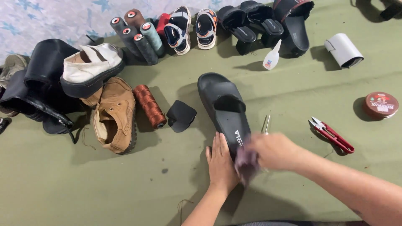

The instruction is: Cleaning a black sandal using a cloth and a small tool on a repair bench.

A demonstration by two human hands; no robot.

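Black slide sandal (224,109) lies sole-down on the olive-green floor cloth (125,188), toe away from the person, heel end under the hands. The left hand (220,163) lies flat, fingers together, pressing on the cloth and against the heel edge; it grips nothing. The right hand (274,150) is closed on a small greyish rag (246,164), blurred by motion, touching the heel of the footbed.

Step in hand, as judged: wiping the insole at the heel while the other hand steadies the sandal. The next move would seem to call for firm bracing at the heel and strokes carried forward toward the strap.

Counts:
- thread cones (136,35): five upright in a cluster, plus one rust-brown spool (150,105) lying on its side
- small sport sandals (190,27): two
- other black sandals (268,23) at the far edge: at least three, partly overlapping
- tan suede shoe (115,115): one; white shoe (92,67) stacked above: one
- black leather piece (181,115): one
- glue bottle (272,56): one
- red thread snips (331,134): one
- round polish tin (380,104): one
- awl-like tool (266,123) just beside the sandal: one
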